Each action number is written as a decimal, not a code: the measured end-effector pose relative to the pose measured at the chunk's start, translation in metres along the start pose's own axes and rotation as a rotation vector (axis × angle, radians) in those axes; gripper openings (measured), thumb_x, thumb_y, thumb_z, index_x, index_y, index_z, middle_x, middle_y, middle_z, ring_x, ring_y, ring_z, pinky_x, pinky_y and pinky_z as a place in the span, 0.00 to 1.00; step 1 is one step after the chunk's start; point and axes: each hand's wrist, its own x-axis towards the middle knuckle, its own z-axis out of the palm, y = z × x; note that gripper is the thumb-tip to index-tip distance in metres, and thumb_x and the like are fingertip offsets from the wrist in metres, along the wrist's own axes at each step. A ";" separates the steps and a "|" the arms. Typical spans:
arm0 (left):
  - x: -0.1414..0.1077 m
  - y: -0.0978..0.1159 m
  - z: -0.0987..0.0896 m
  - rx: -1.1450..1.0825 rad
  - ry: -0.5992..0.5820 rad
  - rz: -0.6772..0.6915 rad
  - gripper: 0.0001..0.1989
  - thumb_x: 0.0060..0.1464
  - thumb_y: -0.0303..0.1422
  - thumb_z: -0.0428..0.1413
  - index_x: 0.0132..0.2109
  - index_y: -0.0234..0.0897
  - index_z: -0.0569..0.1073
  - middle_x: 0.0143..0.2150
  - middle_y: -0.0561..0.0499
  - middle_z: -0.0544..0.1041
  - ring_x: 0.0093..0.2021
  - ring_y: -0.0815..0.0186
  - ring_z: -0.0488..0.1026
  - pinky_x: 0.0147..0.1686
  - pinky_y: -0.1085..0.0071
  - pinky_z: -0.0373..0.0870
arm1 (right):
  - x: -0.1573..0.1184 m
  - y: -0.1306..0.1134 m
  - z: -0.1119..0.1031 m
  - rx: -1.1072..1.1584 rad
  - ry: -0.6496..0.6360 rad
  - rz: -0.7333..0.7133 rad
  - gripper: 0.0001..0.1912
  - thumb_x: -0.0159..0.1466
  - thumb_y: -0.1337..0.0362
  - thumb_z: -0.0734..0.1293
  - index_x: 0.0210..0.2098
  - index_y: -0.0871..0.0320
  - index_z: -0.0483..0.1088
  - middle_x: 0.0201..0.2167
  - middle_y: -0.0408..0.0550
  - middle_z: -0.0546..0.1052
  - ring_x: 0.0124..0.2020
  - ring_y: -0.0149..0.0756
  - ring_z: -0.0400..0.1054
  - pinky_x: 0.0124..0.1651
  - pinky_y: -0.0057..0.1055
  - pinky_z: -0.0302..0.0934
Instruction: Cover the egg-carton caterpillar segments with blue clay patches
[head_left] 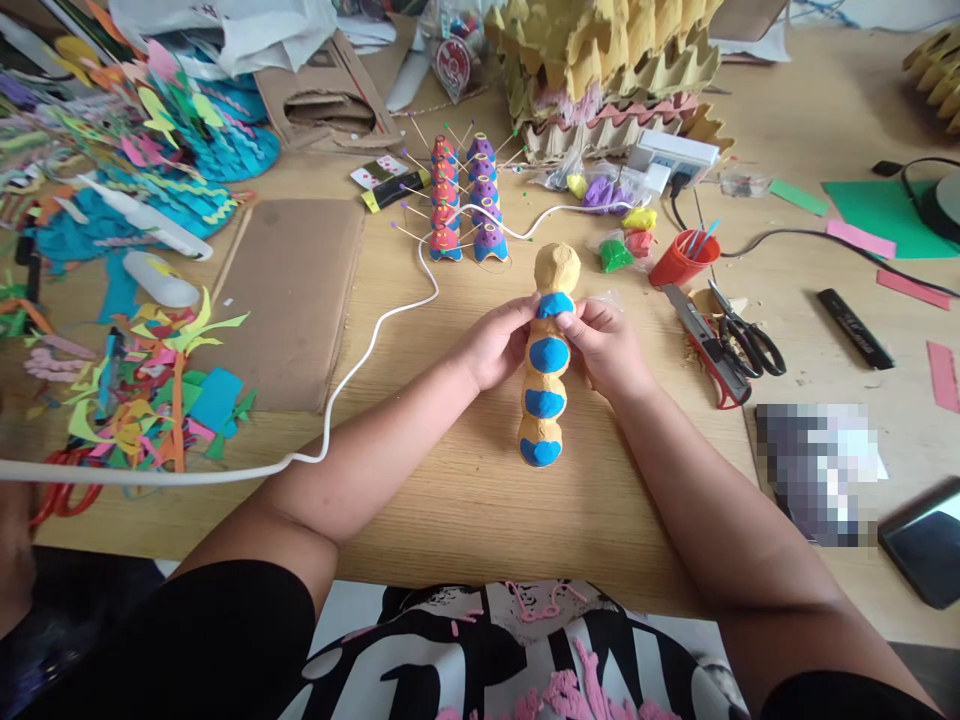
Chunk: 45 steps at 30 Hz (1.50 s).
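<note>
A caterpillar made from a strip of egg carton (544,378), yellow with blue patches on its bumps, is held over the middle of the table. My left hand (501,345) grips its left side near the upper end. On the other side, my right hand (606,345) is closed on it, with the thumb pressed by the topmost blue patch. The plain yellow end bump points away from me. Fingers under the strip are hidden. Beyond it stand a red-and-blue caterpillar (445,200) and a purple-and-blue caterpillar (487,200), with pins sticking out.
A white cord (375,335) crosses above my left forearm. Cardboard (289,300) and paper scraps (161,400) lie at left. A box cutter (705,345), black scissors (750,335) and a red cup (684,258) are at right. Egg trays (615,60) stack behind.
</note>
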 end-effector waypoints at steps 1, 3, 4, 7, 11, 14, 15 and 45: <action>0.000 0.000 0.000 -0.001 -0.001 0.001 0.23 0.61 0.57 0.70 0.42 0.41 0.83 0.35 0.49 0.87 0.43 0.57 0.87 0.43 0.65 0.81 | 0.000 0.000 0.000 0.002 0.009 -0.012 0.32 0.46 0.40 0.90 0.26 0.55 0.74 0.23 0.37 0.75 0.24 0.26 0.63 0.29 0.29 0.59; 0.000 -0.001 0.002 -0.014 -0.004 0.013 0.23 0.61 0.57 0.70 0.42 0.40 0.83 0.35 0.50 0.87 0.42 0.59 0.87 0.43 0.67 0.81 | 0.000 0.001 0.001 0.024 0.021 -0.019 0.32 0.45 0.41 0.91 0.26 0.55 0.73 0.23 0.37 0.76 0.25 0.26 0.64 0.29 0.28 0.60; -0.001 -0.001 0.002 -0.024 -0.005 0.021 0.23 0.61 0.57 0.70 0.42 0.40 0.83 0.35 0.50 0.86 0.40 0.61 0.86 0.42 0.68 0.81 | 0.000 0.003 0.002 0.043 0.019 -0.011 0.32 0.45 0.41 0.91 0.26 0.55 0.74 0.24 0.37 0.76 0.25 0.26 0.65 0.29 0.28 0.61; -0.002 0.000 0.004 -0.045 -0.010 0.010 0.25 0.61 0.59 0.69 0.42 0.40 0.82 0.35 0.51 0.86 0.39 0.63 0.86 0.40 0.69 0.80 | 0.001 0.006 0.003 0.108 -0.009 0.035 0.32 0.44 0.40 0.91 0.29 0.54 0.75 0.26 0.38 0.78 0.27 0.29 0.68 0.32 0.30 0.66; -0.005 0.002 0.005 -0.015 -0.025 -0.008 0.25 0.57 0.57 0.73 0.45 0.41 0.82 0.36 0.52 0.86 0.41 0.62 0.87 0.41 0.70 0.81 | 0.001 0.007 0.005 0.138 -0.016 0.059 0.32 0.44 0.40 0.91 0.30 0.52 0.76 0.27 0.38 0.79 0.28 0.31 0.70 0.35 0.32 0.69; -0.006 0.002 0.005 0.012 -0.069 0.032 0.23 0.51 0.49 0.79 0.43 0.41 0.81 0.38 0.53 0.86 0.40 0.65 0.86 0.41 0.71 0.80 | 0.000 0.006 0.005 0.144 -0.011 0.058 0.32 0.44 0.42 0.91 0.30 0.52 0.75 0.26 0.37 0.78 0.28 0.30 0.68 0.33 0.30 0.67; -0.006 0.002 0.004 0.015 -0.074 0.037 0.23 0.50 0.48 0.80 0.42 0.41 0.81 0.38 0.53 0.86 0.40 0.65 0.85 0.41 0.71 0.80 | -0.001 0.005 0.005 0.147 -0.020 0.063 0.32 0.44 0.42 0.91 0.31 0.52 0.75 0.26 0.37 0.78 0.28 0.30 0.68 0.33 0.30 0.67; -0.005 -0.004 0.008 0.101 -0.011 0.157 0.27 0.45 0.50 0.81 0.37 0.38 0.77 0.31 0.57 0.80 0.30 0.72 0.76 0.34 0.73 0.71 | -0.002 0.008 0.009 0.162 -0.010 0.025 0.31 0.46 0.42 0.91 0.28 0.53 0.73 0.24 0.36 0.76 0.26 0.28 0.66 0.33 0.30 0.66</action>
